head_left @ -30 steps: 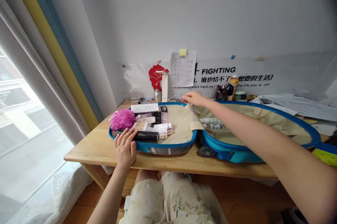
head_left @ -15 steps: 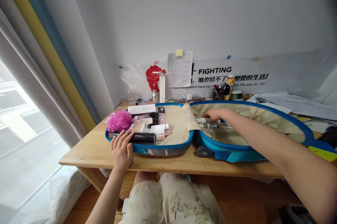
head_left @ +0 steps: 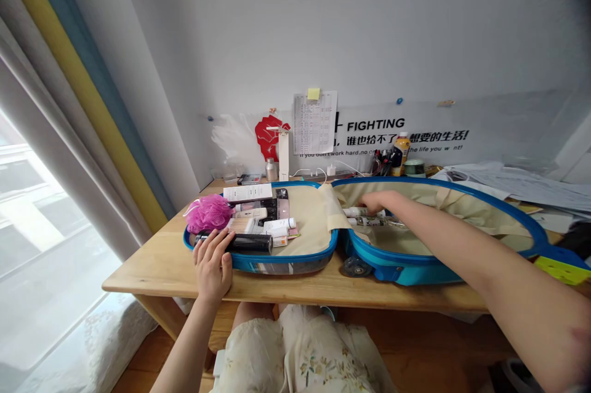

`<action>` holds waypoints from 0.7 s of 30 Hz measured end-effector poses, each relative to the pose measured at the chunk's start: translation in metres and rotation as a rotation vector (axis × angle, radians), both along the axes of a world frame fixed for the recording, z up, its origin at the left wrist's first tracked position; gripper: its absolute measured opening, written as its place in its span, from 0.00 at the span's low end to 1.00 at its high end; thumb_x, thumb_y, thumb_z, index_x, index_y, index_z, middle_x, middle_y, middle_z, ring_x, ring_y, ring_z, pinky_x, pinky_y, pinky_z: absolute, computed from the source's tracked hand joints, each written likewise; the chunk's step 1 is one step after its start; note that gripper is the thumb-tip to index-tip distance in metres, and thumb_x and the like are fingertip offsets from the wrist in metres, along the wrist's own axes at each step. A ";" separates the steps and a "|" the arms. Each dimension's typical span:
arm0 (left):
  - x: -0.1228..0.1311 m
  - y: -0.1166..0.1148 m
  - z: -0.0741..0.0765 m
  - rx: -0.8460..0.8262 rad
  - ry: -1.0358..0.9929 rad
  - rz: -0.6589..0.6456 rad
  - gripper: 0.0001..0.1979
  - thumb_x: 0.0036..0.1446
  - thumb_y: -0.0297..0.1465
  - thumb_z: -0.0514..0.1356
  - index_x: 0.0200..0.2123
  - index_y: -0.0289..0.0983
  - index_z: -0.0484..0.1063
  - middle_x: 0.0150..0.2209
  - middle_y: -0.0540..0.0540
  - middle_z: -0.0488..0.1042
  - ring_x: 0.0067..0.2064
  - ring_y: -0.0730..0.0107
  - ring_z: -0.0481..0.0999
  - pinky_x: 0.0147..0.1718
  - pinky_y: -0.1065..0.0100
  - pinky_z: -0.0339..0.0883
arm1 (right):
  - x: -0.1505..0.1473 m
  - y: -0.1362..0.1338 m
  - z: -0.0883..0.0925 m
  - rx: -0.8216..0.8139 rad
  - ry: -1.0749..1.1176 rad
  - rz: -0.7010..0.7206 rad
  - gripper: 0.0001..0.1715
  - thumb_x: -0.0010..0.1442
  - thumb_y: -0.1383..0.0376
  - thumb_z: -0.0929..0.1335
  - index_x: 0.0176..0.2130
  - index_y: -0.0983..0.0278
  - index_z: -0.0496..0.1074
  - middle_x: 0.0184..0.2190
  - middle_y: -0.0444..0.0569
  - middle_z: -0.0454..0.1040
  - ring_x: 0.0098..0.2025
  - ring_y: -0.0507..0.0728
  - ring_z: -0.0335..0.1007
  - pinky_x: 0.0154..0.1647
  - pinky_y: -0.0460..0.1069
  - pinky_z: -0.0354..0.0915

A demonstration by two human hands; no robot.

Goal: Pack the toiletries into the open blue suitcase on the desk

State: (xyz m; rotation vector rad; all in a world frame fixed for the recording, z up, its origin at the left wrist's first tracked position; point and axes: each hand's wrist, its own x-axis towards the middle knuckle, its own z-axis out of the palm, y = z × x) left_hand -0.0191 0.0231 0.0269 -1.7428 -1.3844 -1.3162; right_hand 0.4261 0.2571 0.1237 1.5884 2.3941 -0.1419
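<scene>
An open blue suitcase (head_left: 397, 267) lies flat on a wooden desk (head_left: 157, 263). Its left half holds a pink bath pouf (head_left: 209, 212), a black tube (head_left: 249, 242), a white box (head_left: 247, 192) and several small tubes and bottles. My left hand (head_left: 212, 265) rests on the left half's front rim, fingers spread, touching the black tube. My right hand (head_left: 376, 201) reaches into the right half, fingers curled over white tubes (head_left: 364, 215) lying near the hinge. Whether it grips one is hidden.
Along the wall stand a yellow bottle (head_left: 401, 151), a green jar (head_left: 415, 167), pens, a small metal bottle (head_left: 271, 169) and a white charger with cable. Papers (head_left: 517, 182) pile at the right. A curtain (head_left: 78, 103) and window are at the left. My lap sits under the desk edge.
My right hand came down from the suitcase's far rim into the right half, onto the white tubes. My left hand stayed on the front rim.
</scene>
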 end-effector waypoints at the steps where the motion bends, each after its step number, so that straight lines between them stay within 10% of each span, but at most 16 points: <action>1: 0.000 0.000 0.000 -0.001 0.001 -0.001 0.23 0.70 0.38 0.44 0.57 0.41 0.73 0.55 0.41 0.76 0.62 0.57 0.68 0.63 0.55 0.50 | -0.001 0.000 0.001 -0.014 -0.017 -0.005 0.19 0.65 0.53 0.67 0.46 0.65 0.73 0.43 0.49 0.75 0.42 0.53 0.72 0.46 0.54 0.71; 11: 0.000 -0.001 0.001 -0.005 0.002 0.003 0.23 0.70 0.37 0.44 0.57 0.41 0.73 0.55 0.41 0.76 0.62 0.57 0.68 0.63 0.56 0.49 | 0.002 -0.018 0.029 0.021 0.013 -0.060 0.27 0.41 0.63 0.76 0.43 0.60 0.74 0.41 0.51 0.77 0.42 0.63 0.74 0.39 0.52 0.67; 21: 0.002 -0.001 0.003 0.003 -0.002 -0.003 0.23 0.70 0.37 0.44 0.57 0.41 0.73 0.55 0.41 0.76 0.62 0.58 0.67 0.64 0.56 0.48 | -0.044 -0.053 0.095 0.219 0.252 0.034 0.33 0.54 0.54 0.67 0.57 0.62 0.65 0.51 0.56 0.75 0.43 0.62 0.73 0.37 0.50 0.63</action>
